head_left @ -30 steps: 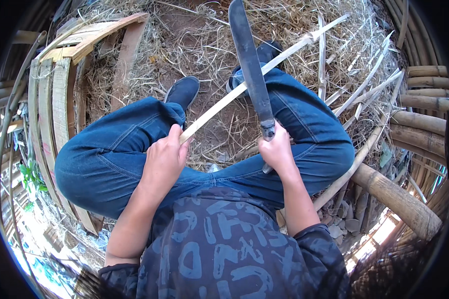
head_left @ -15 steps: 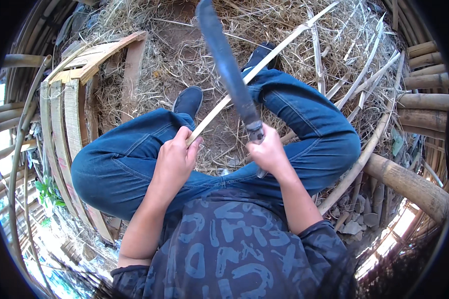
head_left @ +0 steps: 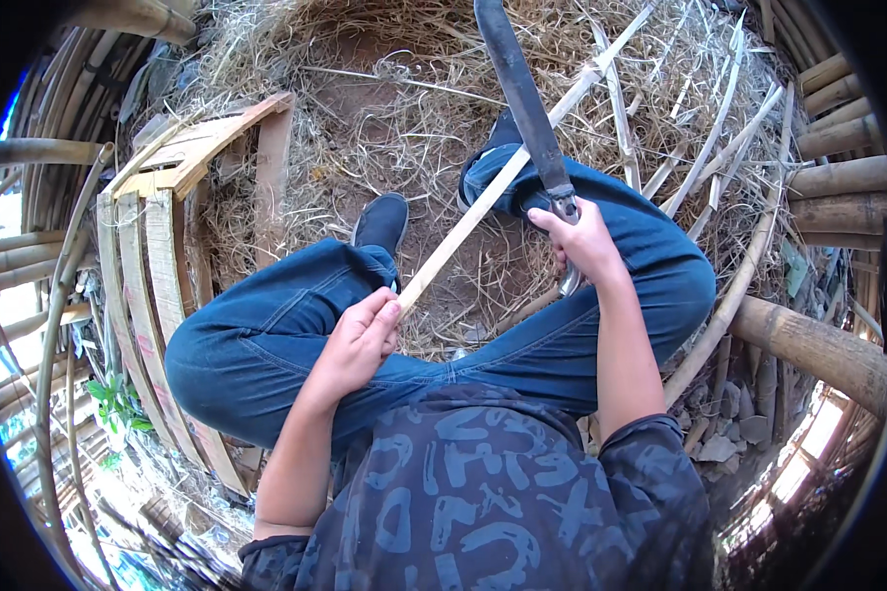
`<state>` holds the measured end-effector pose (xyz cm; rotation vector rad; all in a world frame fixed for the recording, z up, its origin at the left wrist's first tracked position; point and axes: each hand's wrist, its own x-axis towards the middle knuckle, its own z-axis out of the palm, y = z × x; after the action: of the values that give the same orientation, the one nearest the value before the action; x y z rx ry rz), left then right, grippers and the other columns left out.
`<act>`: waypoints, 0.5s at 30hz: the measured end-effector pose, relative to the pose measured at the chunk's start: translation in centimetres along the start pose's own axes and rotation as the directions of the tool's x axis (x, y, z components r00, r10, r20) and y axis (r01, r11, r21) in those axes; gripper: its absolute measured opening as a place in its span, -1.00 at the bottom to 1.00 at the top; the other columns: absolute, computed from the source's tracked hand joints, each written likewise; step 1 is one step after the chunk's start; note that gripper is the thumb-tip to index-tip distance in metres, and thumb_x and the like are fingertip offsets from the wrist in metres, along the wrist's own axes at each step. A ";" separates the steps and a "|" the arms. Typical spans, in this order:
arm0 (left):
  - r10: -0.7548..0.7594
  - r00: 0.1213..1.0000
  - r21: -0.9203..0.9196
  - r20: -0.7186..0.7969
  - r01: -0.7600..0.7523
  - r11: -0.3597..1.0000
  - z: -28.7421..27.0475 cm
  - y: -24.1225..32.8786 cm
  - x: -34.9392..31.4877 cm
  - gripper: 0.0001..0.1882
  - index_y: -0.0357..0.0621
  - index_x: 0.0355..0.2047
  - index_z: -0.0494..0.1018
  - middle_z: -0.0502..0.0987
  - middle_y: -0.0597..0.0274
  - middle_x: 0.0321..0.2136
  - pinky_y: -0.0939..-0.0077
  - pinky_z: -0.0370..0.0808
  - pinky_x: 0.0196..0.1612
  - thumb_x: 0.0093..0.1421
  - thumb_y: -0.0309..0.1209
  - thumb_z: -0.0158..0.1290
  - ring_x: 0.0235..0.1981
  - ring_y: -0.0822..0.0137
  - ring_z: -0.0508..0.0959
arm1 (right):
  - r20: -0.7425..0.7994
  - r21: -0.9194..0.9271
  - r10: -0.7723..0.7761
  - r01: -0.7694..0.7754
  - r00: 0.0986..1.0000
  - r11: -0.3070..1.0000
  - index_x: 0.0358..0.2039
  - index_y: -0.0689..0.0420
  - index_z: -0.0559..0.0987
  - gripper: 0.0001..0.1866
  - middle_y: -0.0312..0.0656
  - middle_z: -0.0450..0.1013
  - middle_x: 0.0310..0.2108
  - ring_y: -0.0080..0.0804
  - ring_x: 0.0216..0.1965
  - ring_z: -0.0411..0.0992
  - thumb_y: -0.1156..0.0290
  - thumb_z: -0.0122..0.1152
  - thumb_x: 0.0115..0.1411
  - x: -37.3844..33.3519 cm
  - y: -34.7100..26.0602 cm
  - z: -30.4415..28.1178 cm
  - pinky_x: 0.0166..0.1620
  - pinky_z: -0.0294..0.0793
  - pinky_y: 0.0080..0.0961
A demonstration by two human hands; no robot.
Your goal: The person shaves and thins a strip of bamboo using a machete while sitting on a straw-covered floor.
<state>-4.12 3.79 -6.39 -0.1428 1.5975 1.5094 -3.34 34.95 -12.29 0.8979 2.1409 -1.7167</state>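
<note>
My left hand (head_left: 360,340) is closed around the near end of a long pale bamboo strip (head_left: 466,229). The strip slants up and away to the right, between my bent legs and past my right shin. In my right hand (head_left: 583,241) is the handle of a machete (head_left: 524,94), its dark, worn blade pointing away from me. The blade crosses over the strip near my right shin; whether it touches the strip I cannot tell. The blade's tip runs out of the upper edge of the picture.
Dry straw (head_left: 365,128) covers much of the ground ahead. A wooden slatted crate (head_left: 153,266) stands at my left. Several split bamboo strips (head_left: 724,148) lie at the far right, near a thick bamboo pole (head_left: 808,350). Bamboo walls (head_left: 838,182) rise on both sides.
My right hand and the machete have moved away from me and to the right, so the blade crosses the strip farther out. My left hand still grips the strip's near end.
</note>
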 end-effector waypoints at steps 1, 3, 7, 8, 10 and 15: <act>0.002 1.000 0.004 -0.001 -0.002 1.000 -0.2 -0.2 -0.1 -0.74 -0.10 -0.35 0.31 0.19 0.55 -0.69 0.69 0.09 -0.68 0.48 -0.29 -0.21 -0.73 0.68 0.12 | 0.082 0.075 0.015 -0.021 0.997 0.997 -0.60 0.07 0.36 -0.59 -0.41 0.27 -0.73 -0.66 -0.73 0.24 0.17 0.40 0.12 0.1 0.3 -0.2 -0.64 0.27 -0.59; -0.082 0.995 -0.081 0.063 0.087 0.993 -0.3 -0.3 -0.2 -0.74 -0.09 -0.36 0.30 0.21 0.53 -0.69 0.70 0.10 -0.68 0.48 -0.28 -0.21 -0.73 0.67 0.14 | 0.158 0.149 0.025 -0.049 0.987 0.988 -0.58 0.01 0.32 -0.59 -0.43 0.25 -0.73 -0.66 -0.76 0.24 0.17 0.39 0.14 0.4 0.8 -0.2 -0.68 0.28 -0.62; -0.159 0.977 -0.224 0.140 0.187 0.957 0.5 -0.4 -0.3 -0.68 -0.10 -0.37 0.29 0.17 0.52 -0.73 0.70 0.04 -0.75 0.49 -0.20 -0.24 -0.79 0.66 0.07 | -0.034 0.078 0.115 -0.112 0.993 0.991 -0.65 0.09 0.39 -0.60 -0.41 0.29 -0.74 -0.66 -0.72 0.27 0.20 0.39 0.13 0.7 1.6 0.4 -0.63 0.26 -0.57; -0.203 0.965 -0.291 0.164 0.244 0.925 0.8 -0.6 -0.4 -0.66 -0.11 -0.37 0.29 0.14 0.52 -0.74 0.70 0.02 -0.77 0.49 -0.17 -0.24 -0.81 0.65 0.05 | -0.104 0.036 0.027 -0.023 0.994 0.999 -0.65 0.08 0.37 -0.59 -0.41 0.28 -0.74 -0.66 -0.75 0.24 0.21 0.37 0.15 0.9 2.1 0.7 -0.66 0.23 -0.57; -0.220 0.957 -0.374 0.188 0.277 0.885 1.8 -1.2 -0.7 -0.67 -0.11 -0.37 0.29 0.14 0.51 -0.74 0.70 0.02 -0.78 0.48 -0.17 -0.23 -0.81 0.65 0.06 | -0.229 -0.062 -0.085 0.073 0.970 0.995 -0.68 0.13 0.36 -0.59 -0.40 0.30 -0.74 -0.65 -0.75 0.22 0.28 0.34 0.17 1.0 2.9 1.0 -0.66 0.19 -0.50; -0.223 0.950 -0.420 0.216 0.297 0.858 3.1 -1.7 -1.4 -0.69 -0.10 -0.37 0.28 0.15 0.50 -0.75 0.70 0.01 -0.81 0.48 -0.20 -0.20 -0.83 0.65 0.06 | -0.259 -0.248 -0.178 0.113 0.949 0.962 -0.61 0.25 0.45 -0.71 -0.32 0.35 -0.72 -0.59 -0.65 0.27 0.39 0.30 0.14 -0.9 2.6 -0.1 -0.55 0.27 -0.41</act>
<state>-0.61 5.31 -6.19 -0.4674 1.0310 1.6031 -1.01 35.04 -13.81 0.9852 2.5867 -1.4311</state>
